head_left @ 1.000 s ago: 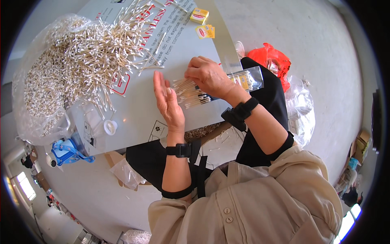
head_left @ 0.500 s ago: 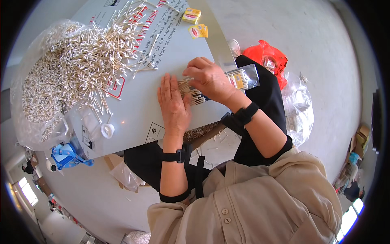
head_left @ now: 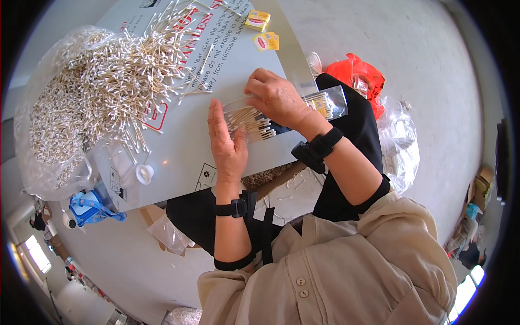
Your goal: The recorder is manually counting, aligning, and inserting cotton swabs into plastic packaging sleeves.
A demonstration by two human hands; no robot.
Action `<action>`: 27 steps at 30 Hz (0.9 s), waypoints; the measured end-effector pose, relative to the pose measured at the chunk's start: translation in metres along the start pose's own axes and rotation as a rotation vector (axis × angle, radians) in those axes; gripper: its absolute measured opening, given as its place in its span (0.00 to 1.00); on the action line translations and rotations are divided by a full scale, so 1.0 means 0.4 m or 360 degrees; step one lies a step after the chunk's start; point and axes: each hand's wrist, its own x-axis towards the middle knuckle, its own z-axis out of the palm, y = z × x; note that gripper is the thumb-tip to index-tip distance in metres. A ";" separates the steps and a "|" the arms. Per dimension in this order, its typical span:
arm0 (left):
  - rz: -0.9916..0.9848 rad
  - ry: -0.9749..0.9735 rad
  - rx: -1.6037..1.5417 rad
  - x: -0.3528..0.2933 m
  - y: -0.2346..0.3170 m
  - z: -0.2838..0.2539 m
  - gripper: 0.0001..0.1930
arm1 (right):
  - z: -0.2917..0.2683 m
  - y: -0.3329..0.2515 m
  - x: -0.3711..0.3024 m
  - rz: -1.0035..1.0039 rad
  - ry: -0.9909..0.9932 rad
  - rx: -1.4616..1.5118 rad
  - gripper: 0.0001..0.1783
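Left hand [head_left: 227, 149]: fingers straight and together, thumb set apart from them, grasping nothing. The hand is on edge at the left end of a bundle of cotton swabs [head_left: 250, 123]; my thumb tip is right by the white tips, though I cannot tell whether it touches them.

Right hand [head_left: 279, 101]: fingers curled above the far side of the same bundle, knuckles up. Fingertips are partly hidden; I cannot tell whether they pinch anything.

Position of bundle: on the grey tabletop [head_left: 187, 154], between my two hands, swabs side by side, clear film about them. Just beyond my right wrist, a clear packet [head_left: 339, 101] of swabs with a yellow label reaches past the table edge, over my dark-clothed leg.

Surroundings: to my left, a large heap of loose swabs [head_left: 114, 89] spills from a clear bag [head_left: 26, 168]. Near the heap, a small round white cup [head_left: 144, 174]. At the far side, a yellow box [head_left: 257, 20] and yellow cards [head_left: 266, 41]. On the floor at right, a red bag [head_left: 355, 73].
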 end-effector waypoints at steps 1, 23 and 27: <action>-0.0002 0.0001 0.0004 -0.001 -0.002 -0.001 0.33 | -0.002 -0.001 0.001 -0.0002 -0.0002 0.0004 0.07; 0.0128 -0.0505 0.1037 0.032 0.004 0.007 0.38 | -0.009 0.027 0.020 -0.0011 -0.0217 0.0031 0.03; 0.0181 -0.0452 0.1145 0.059 -0.002 -0.010 0.36 | -0.010 0.027 0.025 -0.0091 -0.0236 -0.0063 0.03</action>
